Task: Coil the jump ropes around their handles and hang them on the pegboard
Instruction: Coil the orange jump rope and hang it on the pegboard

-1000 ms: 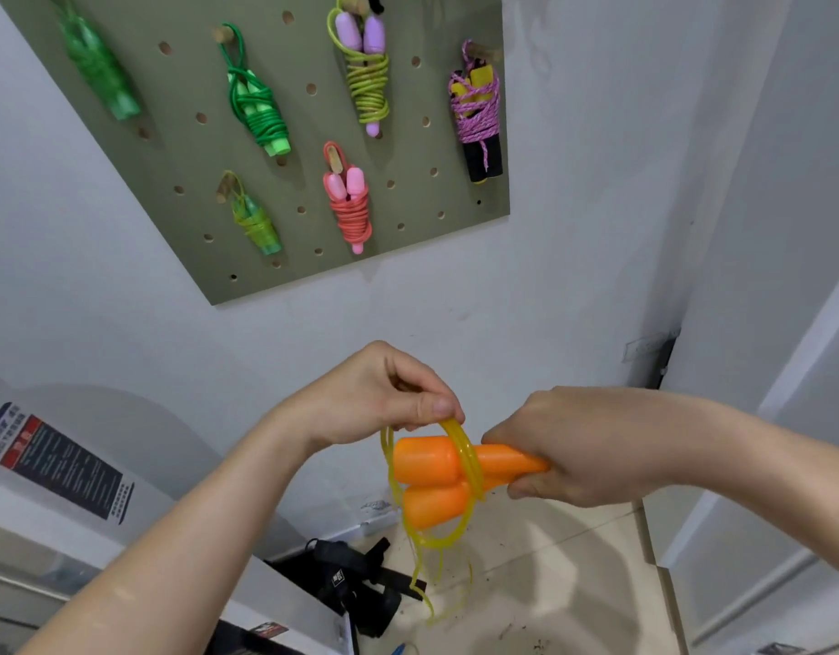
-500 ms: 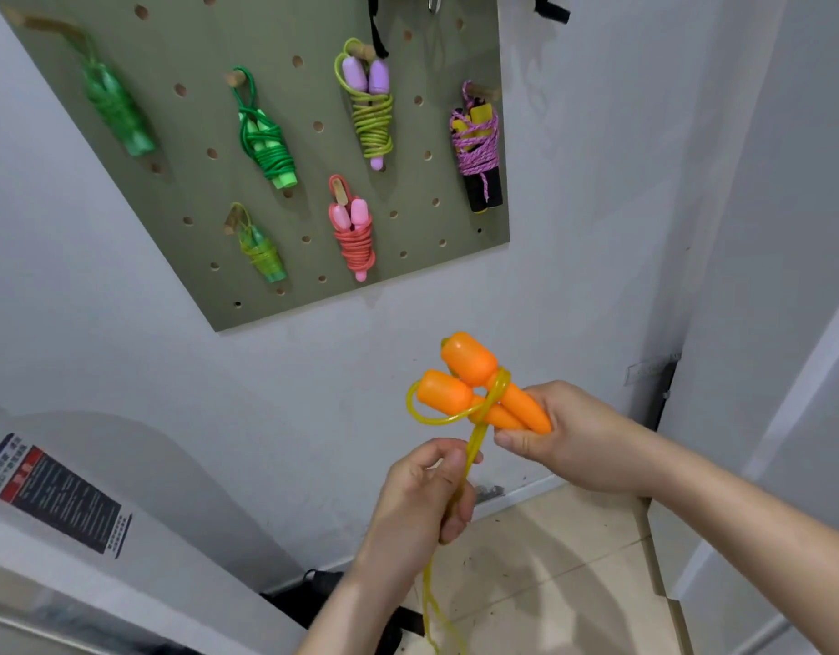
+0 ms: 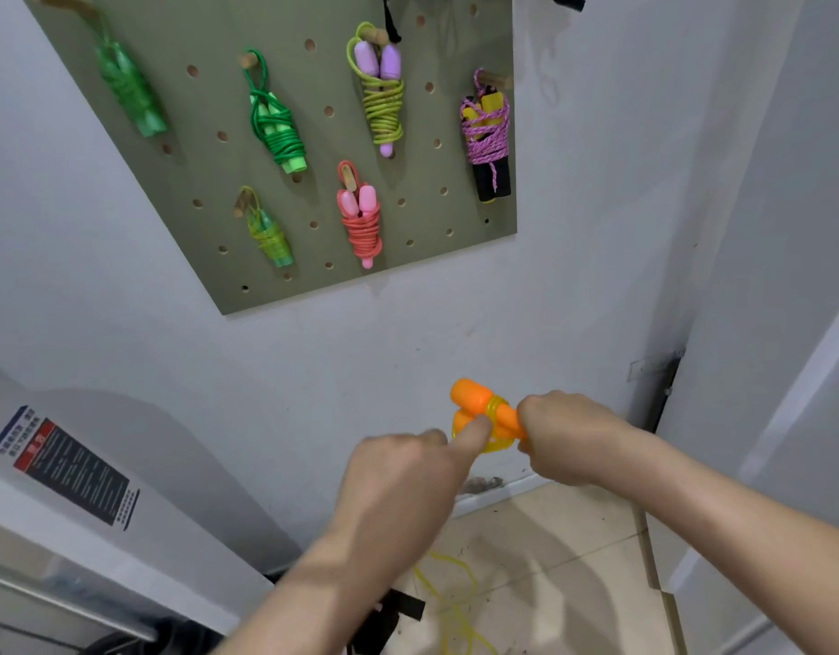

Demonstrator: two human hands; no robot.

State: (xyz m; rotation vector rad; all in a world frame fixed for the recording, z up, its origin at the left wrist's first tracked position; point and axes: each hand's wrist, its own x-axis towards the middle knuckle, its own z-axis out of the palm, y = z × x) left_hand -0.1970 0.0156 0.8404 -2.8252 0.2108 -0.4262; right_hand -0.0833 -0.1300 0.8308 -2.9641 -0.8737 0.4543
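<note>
On the far wall, upper left, the green pegboard [image 3: 313,82] carries 6 coiled ropes [image 3: 276,127] on pegs. Lower, near the centre, the left hand [image 3: 398,479] has 1 finger stretched out, tip pressing on the yellow turns; the other fingers are curled & I cannot tell if they hold rope. Just right of it, in the air below the pegboard: 2 orange handles [image 3: 472,397], carrot-like, side by side, thick ends to the left, w/ a few turns of clear yellow rope [image 3: 494,408] around the middle. The loose rest lies on the tiled floor [image 3: 550,536]. The right hand [image 3: 569,437] grips the narrow ends.
</note>
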